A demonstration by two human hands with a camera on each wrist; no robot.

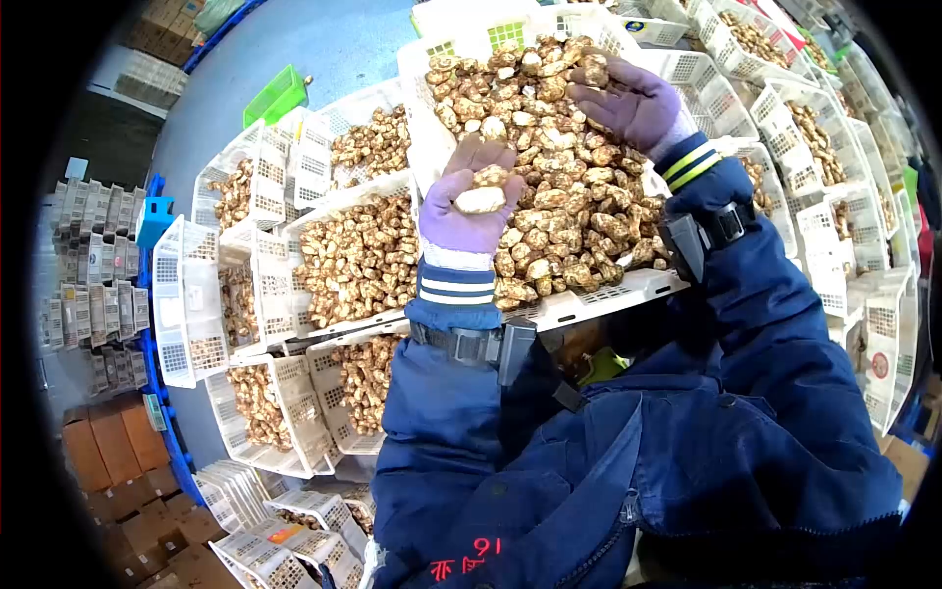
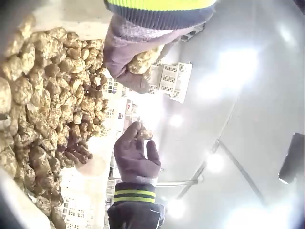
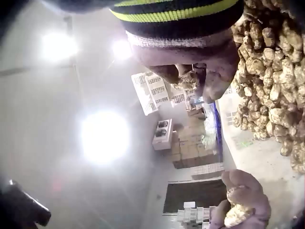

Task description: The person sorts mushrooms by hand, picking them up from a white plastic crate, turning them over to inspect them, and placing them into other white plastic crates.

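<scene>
As left hand (image 1: 451, 226) grips tubers (image 1: 481, 200), palm's up; right hand (image 1: 643, 110) pinches another tuber (image 1: 593, 69).

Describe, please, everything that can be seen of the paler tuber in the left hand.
The paler tuber is a plump oval, cream with some brownish patches, and looks like a firm root. In the head view it lies sideways in the purple-gloved left hand, gripped between thumb and fingers. A browner tuber sits just beyond it, seemingly touching. The hand holds it apart from the heap. Its underside is hidden.
</scene>
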